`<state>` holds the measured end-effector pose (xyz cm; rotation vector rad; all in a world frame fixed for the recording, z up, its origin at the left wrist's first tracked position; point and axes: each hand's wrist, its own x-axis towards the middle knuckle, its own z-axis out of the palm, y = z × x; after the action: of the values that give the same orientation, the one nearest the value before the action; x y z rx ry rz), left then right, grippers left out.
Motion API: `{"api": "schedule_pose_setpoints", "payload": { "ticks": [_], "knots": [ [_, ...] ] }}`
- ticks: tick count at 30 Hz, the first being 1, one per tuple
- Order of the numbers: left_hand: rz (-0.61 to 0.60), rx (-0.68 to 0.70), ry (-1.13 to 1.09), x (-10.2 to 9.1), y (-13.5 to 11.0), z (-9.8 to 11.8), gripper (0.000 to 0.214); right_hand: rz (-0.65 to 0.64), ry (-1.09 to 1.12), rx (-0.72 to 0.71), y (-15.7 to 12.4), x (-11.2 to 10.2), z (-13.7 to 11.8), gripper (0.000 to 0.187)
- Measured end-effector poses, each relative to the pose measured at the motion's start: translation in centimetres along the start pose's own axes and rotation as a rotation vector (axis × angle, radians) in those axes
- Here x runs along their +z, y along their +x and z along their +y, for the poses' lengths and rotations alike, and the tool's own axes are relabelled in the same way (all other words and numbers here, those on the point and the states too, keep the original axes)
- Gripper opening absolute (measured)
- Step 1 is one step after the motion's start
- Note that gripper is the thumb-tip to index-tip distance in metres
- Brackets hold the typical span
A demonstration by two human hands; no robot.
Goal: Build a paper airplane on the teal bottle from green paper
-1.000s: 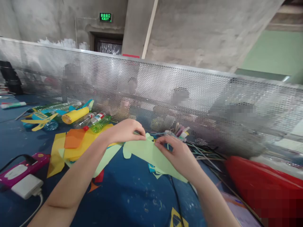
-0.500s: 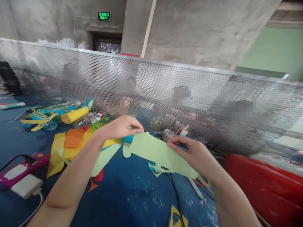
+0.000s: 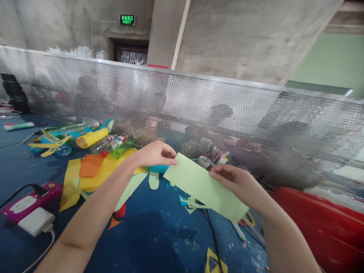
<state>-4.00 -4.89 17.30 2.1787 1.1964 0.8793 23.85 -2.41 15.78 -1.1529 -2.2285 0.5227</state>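
Note:
A strip of pale green paper (image 3: pixel 206 187) is held up over the blue table, tilted down to the right. My left hand (image 3: pixel 157 153) pinches its upper left corner between thumb and fingers. My right hand (image 3: pixel 237 182) grips the top edge further right, fingers closed on it. Beneath my left hand lies a blue piece (image 3: pixel 159 168) with a rounded pale green strip (image 3: pixel 154 181) at it. Small blue and green paper scraps (image 3: pixel 193 203) lie under the held paper. Scissors with a yellow handle (image 3: pixel 250 219) show partly beyond its lower right end.
Left of my arm are yellow and orange paper sheets (image 3: pixel 91 165), plastic bottles (image 3: pixel 118 142) and a yellow-and-blue bottle plane (image 3: pixel 54 142). A purple power strip (image 3: pixel 31 203) with a white charger (image 3: pixel 36 220) sits at left. A perforated metal screen (image 3: pixel 184 91) stands behind; a red bag (image 3: pixel 318 223) is at right.
The green paper has been drawn slightly right and towards me, coming away from the blue piece, so its left edge now shows. Both hands have shifted a little right with it.

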Motion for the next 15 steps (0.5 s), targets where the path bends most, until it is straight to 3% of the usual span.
{"api": "schedule_pose_setpoints", "payload": {
  "ticks": [8, 15],
  "knots": [
    [-0.023, -0.005, 0.030, 0.3, 0.0, -0.1, 0.027, 0.022, -0.004, -0.064, -0.7, 0.4, -2.8, 0.033],
    [-0.059, -0.021, 0.035, 0.6, -0.2, 0.4, 0.029, 0.072, -0.128, -0.112, -0.8, 1.2, -3.3, 0.024]
  ]
}}
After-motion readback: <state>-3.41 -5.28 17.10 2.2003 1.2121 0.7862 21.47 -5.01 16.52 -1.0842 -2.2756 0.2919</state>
